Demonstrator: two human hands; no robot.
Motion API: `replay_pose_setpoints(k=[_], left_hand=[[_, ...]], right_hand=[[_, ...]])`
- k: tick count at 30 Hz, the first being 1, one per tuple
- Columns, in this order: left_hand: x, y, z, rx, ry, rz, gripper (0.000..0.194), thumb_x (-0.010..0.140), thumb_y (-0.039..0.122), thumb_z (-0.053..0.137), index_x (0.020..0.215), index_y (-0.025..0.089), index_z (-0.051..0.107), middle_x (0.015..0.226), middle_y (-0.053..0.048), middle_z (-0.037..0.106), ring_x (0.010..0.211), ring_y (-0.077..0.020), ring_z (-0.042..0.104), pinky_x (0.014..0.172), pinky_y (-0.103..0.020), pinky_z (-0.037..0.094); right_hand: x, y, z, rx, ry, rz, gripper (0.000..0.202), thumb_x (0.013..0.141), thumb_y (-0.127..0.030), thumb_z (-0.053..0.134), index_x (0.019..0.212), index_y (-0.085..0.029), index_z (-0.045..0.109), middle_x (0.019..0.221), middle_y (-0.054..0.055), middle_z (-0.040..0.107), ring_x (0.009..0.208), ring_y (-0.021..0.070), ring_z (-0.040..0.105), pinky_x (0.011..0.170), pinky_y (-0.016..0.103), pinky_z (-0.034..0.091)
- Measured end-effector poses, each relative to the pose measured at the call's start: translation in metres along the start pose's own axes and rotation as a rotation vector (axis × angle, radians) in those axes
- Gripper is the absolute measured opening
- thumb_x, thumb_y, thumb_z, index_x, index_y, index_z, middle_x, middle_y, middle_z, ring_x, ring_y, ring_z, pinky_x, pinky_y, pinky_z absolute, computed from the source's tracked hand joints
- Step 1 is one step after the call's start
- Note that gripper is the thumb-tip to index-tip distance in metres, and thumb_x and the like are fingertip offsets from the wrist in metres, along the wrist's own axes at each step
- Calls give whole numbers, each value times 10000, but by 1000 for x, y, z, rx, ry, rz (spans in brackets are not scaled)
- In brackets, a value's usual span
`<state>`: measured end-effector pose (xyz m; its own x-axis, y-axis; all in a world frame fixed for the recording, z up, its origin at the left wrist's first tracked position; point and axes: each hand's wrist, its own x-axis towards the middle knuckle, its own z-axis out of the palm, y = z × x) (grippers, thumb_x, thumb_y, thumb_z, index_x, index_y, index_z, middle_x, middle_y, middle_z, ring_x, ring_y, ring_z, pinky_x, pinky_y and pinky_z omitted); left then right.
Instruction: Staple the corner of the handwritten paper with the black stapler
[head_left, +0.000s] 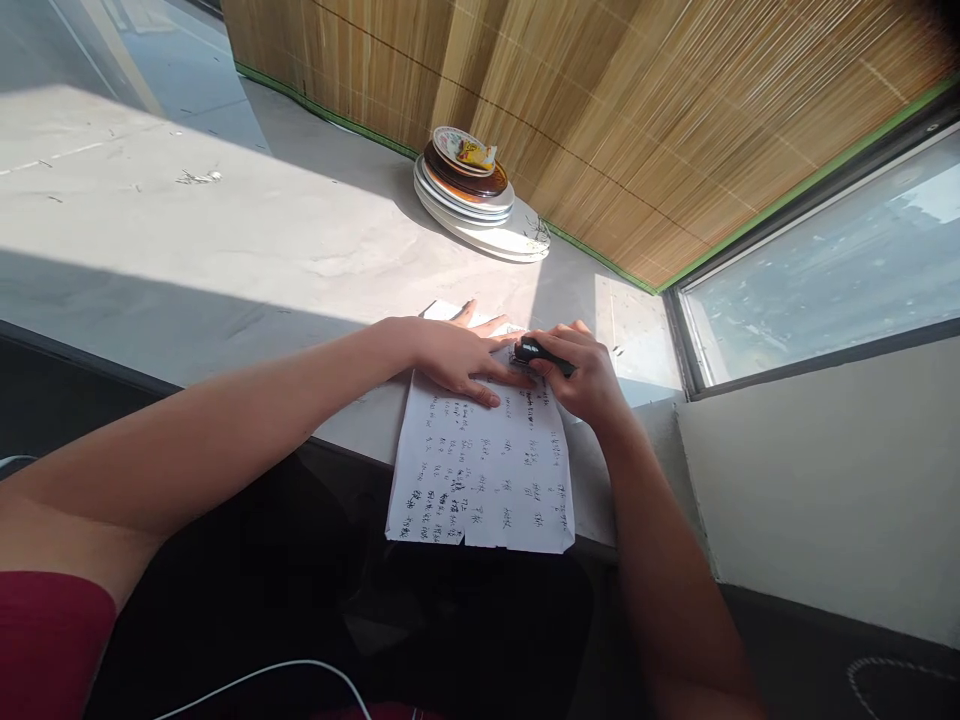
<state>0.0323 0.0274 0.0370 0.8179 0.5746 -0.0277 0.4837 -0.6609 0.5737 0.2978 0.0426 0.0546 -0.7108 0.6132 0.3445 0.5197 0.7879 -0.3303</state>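
A white sheet of paper [480, 480] covered in handwriting lies on the pale stone-like surface, its near end reaching past the front edge. My left hand [466, 358] rests flat on the upper part of the sheet with its fingers spread. Just right of it, my right hand [581, 370] is closed around a small black object [534, 350], held against the paper near my left fingertips. What exactly the black object is cannot be made out. My fingers hide part of the writing beneath.
Stacked plates [469, 205] with a yellow wrapper [477, 154] on top stand beyond the paper, beside a bamboo blind [600, 110]. A window [825, 260] is at the right. Small debris [199, 178] lies at the upper left. A white cable [300, 663] hangs below.
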Motion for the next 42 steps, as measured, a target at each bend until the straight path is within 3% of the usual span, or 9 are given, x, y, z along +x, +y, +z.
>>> replay_pose_setpoints(k=[9,16,22,26,30,34,38,42], left_hand=[[1,1,-1,-11,12,0,594,931,566,753,1517,522,666,1702,50,531,1694,-413,225,1296,-658,344],[1,-1,-1,73,-36,18,604,992,600,646,1586,503,601,1722,6,506,1692,-416,224,1307,-679,285],[-1,-1,-7,85,-91,-4,640,1001,620,623,1626,500,550,1750,-31,465,1663,-428,292,1304,-698,274],[-2,0,-11,65,-94,4,649,995,594,642,1630,516,533,1672,-32,568,1607,-410,398,1310,-686,262],[-3,0,-13,80,-75,-11,628,979,609,679,1593,519,582,1588,-32,654,1602,-381,423,1328,-635,245],[-5,-8,-16,99,32,1,663,922,616,770,1560,524,614,1669,2,587,1627,-359,398,1299,-574,331],[-9,-15,-19,143,28,-45,601,1017,574,650,1607,500,565,1709,-6,536,1598,-323,459,1273,-539,378],[-5,-10,-16,218,40,2,533,1072,434,556,1604,447,582,1733,-13,505,1592,-318,474,1292,-541,348]], right_hand=[[-1,-2,2,-131,-68,49,253,1010,-218,587,1156,-335,756,899,48,641,867,272,527,883,464,439],[2,-11,6,-238,-102,44,275,979,-175,604,1148,-332,755,1089,83,694,1014,327,548,882,493,431],[-3,4,-1,-14,43,10,243,1021,-225,582,1184,-316,739,1066,77,684,990,291,565,889,459,488],[-9,25,-13,79,56,14,207,1001,-267,624,1151,-305,762,1028,67,692,975,281,593,886,458,502],[-20,48,-28,110,64,112,227,971,-334,672,1170,-277,765,1081,74,712,1030,278,644,914,454,521],[-29,69,-37,114,65,205,315,926,-428,743,1179,-241,740,1109,77,733,1014,264,667,905,427,514],[-32,82,-33,74,43,361,274,900,-465,759,1019,-221,716,972,65,738,884,245,650,799,387,479],[-28,85,-22,93,136,515,251,882,-453,754,902,-220,663,861,61,701,812,234,608,735,371,445]])
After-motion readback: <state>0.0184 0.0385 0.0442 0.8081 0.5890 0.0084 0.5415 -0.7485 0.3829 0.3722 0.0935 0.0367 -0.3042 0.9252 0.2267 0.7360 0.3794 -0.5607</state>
